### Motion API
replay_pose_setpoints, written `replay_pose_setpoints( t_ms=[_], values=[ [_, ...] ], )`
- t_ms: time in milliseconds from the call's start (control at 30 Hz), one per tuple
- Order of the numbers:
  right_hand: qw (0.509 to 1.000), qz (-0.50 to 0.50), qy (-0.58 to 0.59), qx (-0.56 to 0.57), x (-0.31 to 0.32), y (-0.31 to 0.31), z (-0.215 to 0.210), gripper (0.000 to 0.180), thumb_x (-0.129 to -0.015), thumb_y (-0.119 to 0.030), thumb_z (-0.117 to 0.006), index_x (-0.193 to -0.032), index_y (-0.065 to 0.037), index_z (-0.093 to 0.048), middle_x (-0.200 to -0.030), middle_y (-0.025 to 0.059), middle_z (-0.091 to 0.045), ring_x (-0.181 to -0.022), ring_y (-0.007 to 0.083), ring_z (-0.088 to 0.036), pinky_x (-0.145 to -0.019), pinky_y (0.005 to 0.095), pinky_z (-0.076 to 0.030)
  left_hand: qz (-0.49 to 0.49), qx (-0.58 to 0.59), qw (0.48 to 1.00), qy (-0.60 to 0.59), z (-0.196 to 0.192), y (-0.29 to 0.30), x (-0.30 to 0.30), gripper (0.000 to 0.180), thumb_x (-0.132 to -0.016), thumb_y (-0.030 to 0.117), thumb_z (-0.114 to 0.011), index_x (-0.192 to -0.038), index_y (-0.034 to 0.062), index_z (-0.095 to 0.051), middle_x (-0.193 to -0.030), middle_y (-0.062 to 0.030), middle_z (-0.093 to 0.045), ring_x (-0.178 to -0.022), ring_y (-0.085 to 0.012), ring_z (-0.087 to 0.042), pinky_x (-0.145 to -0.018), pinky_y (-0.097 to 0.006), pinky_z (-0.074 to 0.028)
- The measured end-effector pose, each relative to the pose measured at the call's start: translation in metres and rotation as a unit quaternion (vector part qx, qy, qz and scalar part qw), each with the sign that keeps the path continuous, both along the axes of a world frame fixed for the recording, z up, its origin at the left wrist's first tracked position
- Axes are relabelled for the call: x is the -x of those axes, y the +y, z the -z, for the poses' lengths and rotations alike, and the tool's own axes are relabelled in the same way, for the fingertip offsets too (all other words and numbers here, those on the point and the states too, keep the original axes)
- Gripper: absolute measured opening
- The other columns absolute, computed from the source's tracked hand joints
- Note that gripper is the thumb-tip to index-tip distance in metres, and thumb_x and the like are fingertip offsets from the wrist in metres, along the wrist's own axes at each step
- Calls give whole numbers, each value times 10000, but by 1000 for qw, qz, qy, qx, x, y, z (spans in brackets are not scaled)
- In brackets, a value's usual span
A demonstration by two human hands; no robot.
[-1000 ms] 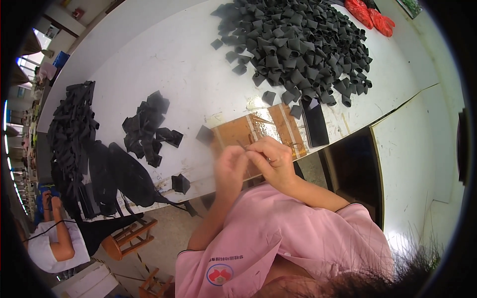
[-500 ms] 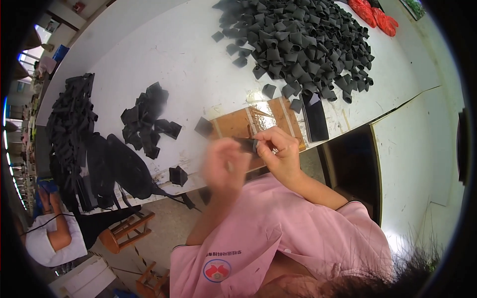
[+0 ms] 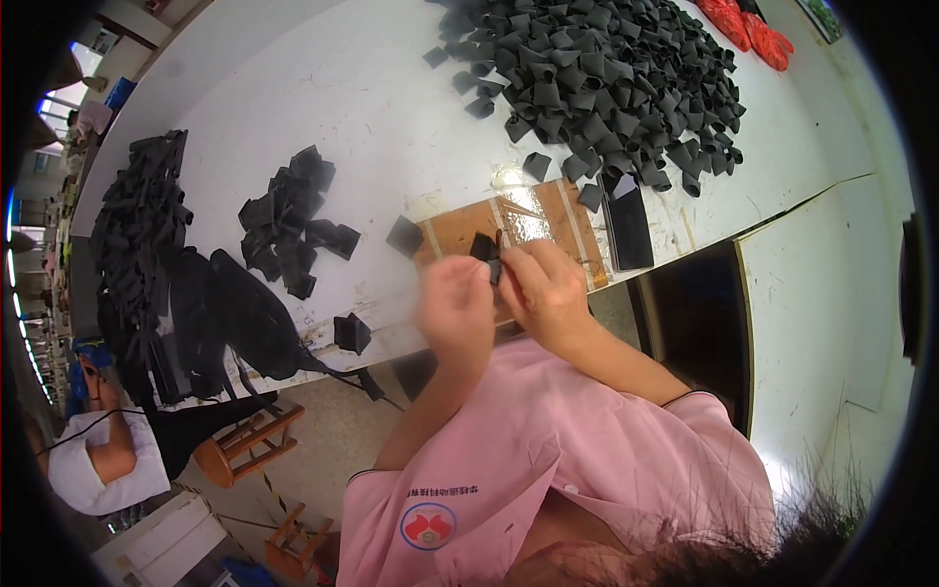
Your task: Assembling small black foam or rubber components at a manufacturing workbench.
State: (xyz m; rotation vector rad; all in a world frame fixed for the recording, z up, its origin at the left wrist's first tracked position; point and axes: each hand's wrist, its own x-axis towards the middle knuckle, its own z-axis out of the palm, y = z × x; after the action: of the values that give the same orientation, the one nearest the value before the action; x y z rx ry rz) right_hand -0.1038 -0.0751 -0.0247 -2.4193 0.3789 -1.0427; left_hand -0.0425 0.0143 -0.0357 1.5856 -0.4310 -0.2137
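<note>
Black fabric piece (image 3: 483,246) over taped brown board (image 3: 455,229). Left hand (image 3: 458,311), blurred, and right hand (image 3: 548,292) close together at board's near edge, fingertips pinching piece. Loose dark square (image 3: 404,236) at board's left edge. Glossy black slab (image 3: 627,223) just right of board. Big heap of dark folded pieces (image 3: 597,88) beyond board.

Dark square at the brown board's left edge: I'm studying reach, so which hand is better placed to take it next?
Left hand, probably: it is nearer the dark square, while the right hand sits farther right. Both are at a small dark piece.
</note>
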Motion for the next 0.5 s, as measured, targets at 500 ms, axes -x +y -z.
replay_pose_setpoints(
  t_ms=[500],
  values=[
    [456,-201,-11,-867,6,-21,-31,153,-852,-186,-555,-793,-47,-574,-612,-41,-440,-518,42,-351,-428,180,-266,69,36,996,34,-15,3,-15,131,-778,-99,-491,-871,-8,-501,-764,-63,-552,-454,4,-396,-367,-161,-265]
  ],
)
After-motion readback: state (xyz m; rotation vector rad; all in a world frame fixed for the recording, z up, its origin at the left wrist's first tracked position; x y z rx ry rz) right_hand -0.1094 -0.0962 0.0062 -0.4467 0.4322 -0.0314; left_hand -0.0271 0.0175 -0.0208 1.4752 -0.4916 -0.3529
